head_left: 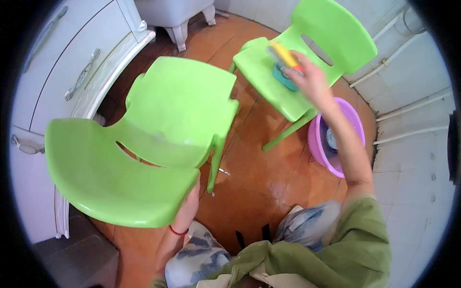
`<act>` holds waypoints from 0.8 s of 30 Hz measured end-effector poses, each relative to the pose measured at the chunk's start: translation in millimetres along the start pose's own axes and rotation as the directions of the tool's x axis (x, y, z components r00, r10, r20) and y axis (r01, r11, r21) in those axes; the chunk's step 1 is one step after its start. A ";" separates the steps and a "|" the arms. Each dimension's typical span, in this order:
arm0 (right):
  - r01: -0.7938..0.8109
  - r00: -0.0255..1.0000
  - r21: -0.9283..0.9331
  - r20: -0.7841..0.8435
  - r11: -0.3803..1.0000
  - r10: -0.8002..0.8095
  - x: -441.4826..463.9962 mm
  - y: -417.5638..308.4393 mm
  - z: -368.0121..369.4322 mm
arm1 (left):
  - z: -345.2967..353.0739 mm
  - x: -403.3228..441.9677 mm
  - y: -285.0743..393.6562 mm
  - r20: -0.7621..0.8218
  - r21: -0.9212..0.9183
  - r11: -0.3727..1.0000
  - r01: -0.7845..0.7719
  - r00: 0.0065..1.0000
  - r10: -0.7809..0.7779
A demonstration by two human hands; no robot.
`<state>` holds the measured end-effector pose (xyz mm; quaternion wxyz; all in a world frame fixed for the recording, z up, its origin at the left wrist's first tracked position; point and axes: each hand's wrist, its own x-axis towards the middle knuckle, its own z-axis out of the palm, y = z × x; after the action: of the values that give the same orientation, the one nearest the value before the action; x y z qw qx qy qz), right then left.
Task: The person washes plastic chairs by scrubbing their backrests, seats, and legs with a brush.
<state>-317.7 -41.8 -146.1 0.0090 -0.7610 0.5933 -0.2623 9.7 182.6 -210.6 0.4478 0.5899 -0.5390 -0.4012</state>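
Over the seat of the far green chair (331, 36), my right hand (309, 79) is closed on a yellow and orange brush (284, 54), blurred by motion. Just below the brush, a teal container (284, 78) sits on that seat. The near green chair (177, 105) stands at the left, its backrest toward me. My left hand (191, 199) is at the lower right edge of this backrest; its fingers are hidden behind the chair.
A purple basin (355, 113) with something pale inside stands on the brown tiled floor (254, 177), right of the far chair. White drawers (62, 62) line the left. Pipes (413, 108) run along the right wall. A dark step or box (79, 254) is at lower left.
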 end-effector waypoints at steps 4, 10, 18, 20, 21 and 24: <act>-0.082 0.973 -0.210 0.193 0.974 0.124 10.5 69.5 -12.1 | 7.7 2.4 3.0 -0.037 0.118 0.990 -0.074 0.996 0.079; -0.051 0.944 -0.336 0.290 0.941 0.154 22.1 89.1 3.7 | -14.2 11.9 7.3 0.269 0.577 0.802 -0.153 0.963 -0.011; 0.311 0.947 0.062 0.063 0.948 -0.314 -76.7 -41.1 12.5 | -17.5 55.7 -8.2 0.423 0.417 0.907 -0.056 0.896 -0.139; 0.422 0.903 0.223 -0.017 0.879 -0.429 -106.8 -52.0 47.7 | -16.0 53.0 -4.3 0.362 0.252 0.962 0.104 0.912 -0.193; 0.396 0.916 0.308 -0.062 0.865 -0.397 -114.5 -56.8 64.3 | -15.6 45.9 -3.0 0.316 0.184 0.974 0.131 0.930 -0.185; 0.324 0.946 0.499 -0.181 0.804 -0.268 -122.5 -71.2 100.3 | -29.2 23.7 6.8 0.359 0.381 0.922 -0.076 0.930 -0.072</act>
<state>-232.1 60.6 -257.0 0.1441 -0.7984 0.3731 -0.4501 38.0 161.7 -195.8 0.2140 0.5810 -0.6821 -0.3890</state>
